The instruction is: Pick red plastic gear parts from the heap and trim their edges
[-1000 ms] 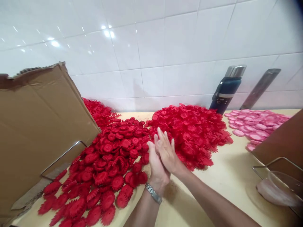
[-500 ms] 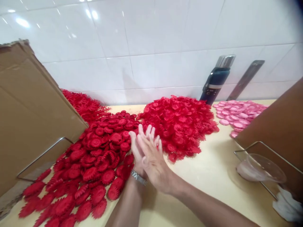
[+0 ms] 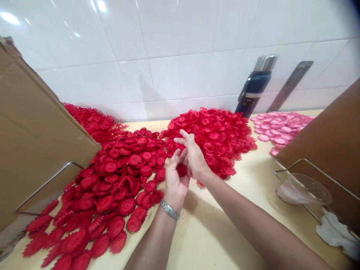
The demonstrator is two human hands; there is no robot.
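My left hand (image 3: pixel 176 183), a metal watch on its wrist, is turned palm up with its fingers curled round a dark red frilled flower piece (image 3: pixel 181 170). Just above and to the right, my right hand (image 3: pixel 196 155) has its fingers stretched out and apart, with nothing visible in them; its lower edge is close to the left fingers, and I cannot tell whether they touch. Left of both hands spreads a heap of red rounded, cupped flower pieces (image 3: pixel 112 183). Behind my right hand lies a heap of flatter red toothed flower pieces (image 3: pixel 216 138).
A cardboard panel (image 3: pixel 36 120) stands at left, and a brown panel (image 3: pixel 329 146) at right, both with wire supports. A dark flask (image 3: pixel 253 88) stands by the tiled wall. Pink discs (image 3: pixel 281 127), a clear plastic bowl (image 3: pixel 306 191) and crumpled white tissue (image 3: pixel 336 228) lie at right.
My hands were pressed palm to palm. They have parted: the left has turned palm up, showing the red flower piece, and the right has lifted up and to the right.
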